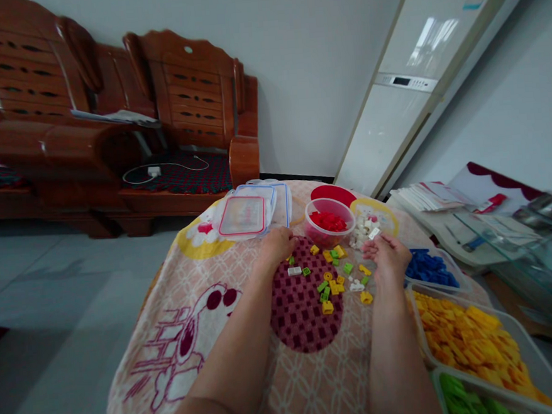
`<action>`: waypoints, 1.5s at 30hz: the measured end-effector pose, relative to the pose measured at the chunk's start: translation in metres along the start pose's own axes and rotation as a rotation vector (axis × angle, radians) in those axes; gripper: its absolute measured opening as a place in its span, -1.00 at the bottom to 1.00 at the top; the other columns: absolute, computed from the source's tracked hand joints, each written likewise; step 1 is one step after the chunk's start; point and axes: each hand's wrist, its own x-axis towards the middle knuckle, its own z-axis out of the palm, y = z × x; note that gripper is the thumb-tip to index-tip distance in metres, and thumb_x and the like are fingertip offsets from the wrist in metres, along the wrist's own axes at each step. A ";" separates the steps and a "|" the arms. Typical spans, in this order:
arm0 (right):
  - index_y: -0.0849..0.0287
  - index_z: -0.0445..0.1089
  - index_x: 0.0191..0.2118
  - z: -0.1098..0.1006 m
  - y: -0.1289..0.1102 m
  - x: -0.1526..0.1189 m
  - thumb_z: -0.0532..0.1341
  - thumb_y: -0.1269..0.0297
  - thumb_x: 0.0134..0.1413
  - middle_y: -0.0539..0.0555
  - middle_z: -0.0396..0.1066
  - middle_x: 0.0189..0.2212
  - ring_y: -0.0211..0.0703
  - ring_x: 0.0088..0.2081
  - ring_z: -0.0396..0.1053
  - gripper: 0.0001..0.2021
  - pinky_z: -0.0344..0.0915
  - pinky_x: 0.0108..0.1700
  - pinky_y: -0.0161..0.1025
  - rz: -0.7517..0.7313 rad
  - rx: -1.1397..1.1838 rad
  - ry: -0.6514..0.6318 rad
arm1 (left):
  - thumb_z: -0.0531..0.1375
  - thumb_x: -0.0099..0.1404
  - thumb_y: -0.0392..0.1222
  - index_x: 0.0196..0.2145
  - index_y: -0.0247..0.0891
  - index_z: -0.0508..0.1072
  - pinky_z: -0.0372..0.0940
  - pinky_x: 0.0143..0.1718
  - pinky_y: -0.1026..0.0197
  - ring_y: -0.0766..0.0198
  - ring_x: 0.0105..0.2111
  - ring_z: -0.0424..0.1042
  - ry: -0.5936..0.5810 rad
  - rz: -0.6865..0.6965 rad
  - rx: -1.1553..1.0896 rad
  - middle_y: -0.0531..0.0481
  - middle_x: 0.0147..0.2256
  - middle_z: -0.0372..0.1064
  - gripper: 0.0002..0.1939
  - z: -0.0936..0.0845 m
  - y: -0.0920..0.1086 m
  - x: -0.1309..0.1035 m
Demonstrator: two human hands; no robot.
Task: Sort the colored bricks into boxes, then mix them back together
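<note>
Small yellow, green and white plastic bricks lie scattered on a cloth-covered surface, in front of a round, clear plastic tub of red bricks. From left: flat, clear lids edged in red and blue lie left of the tub; a left hand reaches in nearer it, its grip impossible to tell; right of the tub, a right hand pinches a white rectangular brick; farther right sit blue bricks.
</note>
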 end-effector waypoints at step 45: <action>0.20 0.49 -0.43 0.067 -0.001 -0.092 0.30 0.34 -0.06 0.09 0.52 -0.46 -0.15 -0.35 0.46 -0.95 0.20 -0.34 -0.33 -0.388 -1.157 -1.140 | 0.08 0.24 -0.22 -0.35 -0.28 0.58 0.31 -0.32 0.31 0.31 -0.42 0.43 0.033 0.106 -0.545 0.04 -0.52 0.48 -0.74 0.018 -0.003 0.013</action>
